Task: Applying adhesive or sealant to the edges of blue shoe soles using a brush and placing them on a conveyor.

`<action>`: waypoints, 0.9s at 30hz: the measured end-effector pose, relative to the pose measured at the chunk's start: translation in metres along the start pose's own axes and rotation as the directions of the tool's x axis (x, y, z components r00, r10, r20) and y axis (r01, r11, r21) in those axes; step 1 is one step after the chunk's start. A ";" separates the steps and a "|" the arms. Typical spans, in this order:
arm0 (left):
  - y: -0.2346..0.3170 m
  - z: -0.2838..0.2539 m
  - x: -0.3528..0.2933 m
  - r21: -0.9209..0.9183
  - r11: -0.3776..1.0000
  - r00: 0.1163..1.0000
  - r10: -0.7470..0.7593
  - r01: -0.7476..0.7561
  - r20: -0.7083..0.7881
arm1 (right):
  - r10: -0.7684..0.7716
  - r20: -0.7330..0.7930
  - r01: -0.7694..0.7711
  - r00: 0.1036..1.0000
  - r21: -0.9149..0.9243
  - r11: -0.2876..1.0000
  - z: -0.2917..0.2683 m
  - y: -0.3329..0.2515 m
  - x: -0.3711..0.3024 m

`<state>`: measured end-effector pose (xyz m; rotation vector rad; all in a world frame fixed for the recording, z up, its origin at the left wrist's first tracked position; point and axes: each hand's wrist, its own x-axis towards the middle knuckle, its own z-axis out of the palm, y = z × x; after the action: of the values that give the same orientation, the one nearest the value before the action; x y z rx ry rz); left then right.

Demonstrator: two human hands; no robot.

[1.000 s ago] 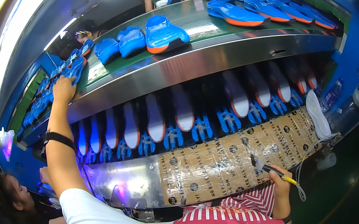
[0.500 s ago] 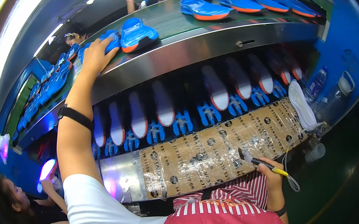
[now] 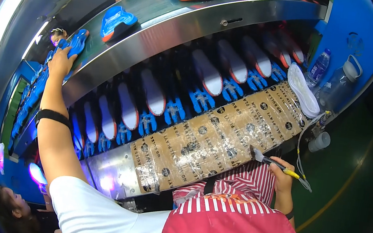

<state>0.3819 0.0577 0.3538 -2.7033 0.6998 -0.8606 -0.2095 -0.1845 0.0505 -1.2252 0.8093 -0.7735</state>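
At the far left, my left hand [image 3: 61, 63] is stretched out over the green belt [image 3: 151, 5], its fingers closed on a blue shoe piece [image 3: 78, 42]. What lies under the palm is hidden. A second blue shoe piece with an orange edge [image 3: 115, 21] sits farther right on the belt. Low on the right, my right hand [image 3: 284, 177] grips a brush [image 3: 268, 160] with a dark handle and yellow end. Its bristles hover at or touch the near edge of the brown taped board [image 3: 211, 143]; I cannot tell which.
Below the belt stand a row of white soles [image 3: 207, 75] and blue shoe parts [image 3: 202, 101]. A white sole [image 3: 302, 92], bottles [image 3: 318, 67] and a cup [image 3: 319, 142] are at the right. Other people work across the belt and at lower left [image 3: 12, 204].
My left hand has moved left along the belt with the blue shoe piece, away from the other shoe piece. The view has shifted too. My right hand keeps hold of the brush.
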 end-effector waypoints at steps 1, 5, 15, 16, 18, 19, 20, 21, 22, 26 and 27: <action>0.005 0.002 0.000 0.017 0.999 0.999 -0.049 0.049 -0.023 | 0.000 -0.009 0.000 1.000 -0.001 1.000 -0.001 0.000 0.001; 0.043 -0.005 -0.020 -0.163 0.986 0.961 -0.065 0.022 -0.269 | -0.003 -0.009 0.004 1.000 0.063 0.998 -0.003 0.002 0.003; 0.074 0.011 -0.046 -0.405 0.894 0.880 -0.025 -0.193 -0.474 | 0.027 0.061 -0.039 0.998 0.198 0.979 0.004 0.006 0.016; 0.075 0.012 -0.046 -0.406 0.895 0.883 -0.028 -0.187 -0.468 | 0.032 0.065 -0.044 0.997 0.194 0.980 0.004 0.006 0.017; 0.073 0.015 -0.045 -0.321 0.929 0.836 -0.025 -0.183 -0.548 | 0.037 0.100 -0.056 0.994 0.198 0.979 0.006 0.006 0.019; 0.074 0.017 -0.045 -0.291 0.935 0.789 -0.021 -0.201 -0.615 | 0.040 0.105 -0.059 0.994 0.184 0.981 0.007 0.006 0.020; 0.074 0.018 -0.046 -0.290 0.937 0.789 -0.025 -0.195 -0.613 | 0.040 0.111 -0.060 0.993 0.182 0.982 0.007 0.006 0.021; 0.074 0.018 -0.046 -0.285 0.941 0.781 -0.037 -0.184 -0.624 | 0.068 0.129 -0.090 0.989 0.171 0.981 0.006 0.006 0.022; 0.073 0.017 -0.048 -0.280 0.945 0.771 -0.049 -0.171 -0.635 | 0.096 0.149 -0.119 0.984 0.161 0.980 0.006 0.007 0.024; 0.076 0.020 -0.047 -0.273 0.949 0.748 -0.064 -0.159 -0.661 | 0.125 0.240 -0.149 0.963 0.084 0.985 0.000 0.004 0.034; 0.077 0.022 -0.049 -0.271 0.949 0.750 -0.062 -0.160 -0.659 | 0.146 0.244 -0.165 0.959 0.063 0.984 0.001 0.001 0.036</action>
<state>0.3312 0.0176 0.2865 -2.5731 1.1189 -1.8870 -0.1905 -0.2147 0.0461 -1.1398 0.6600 -0.5146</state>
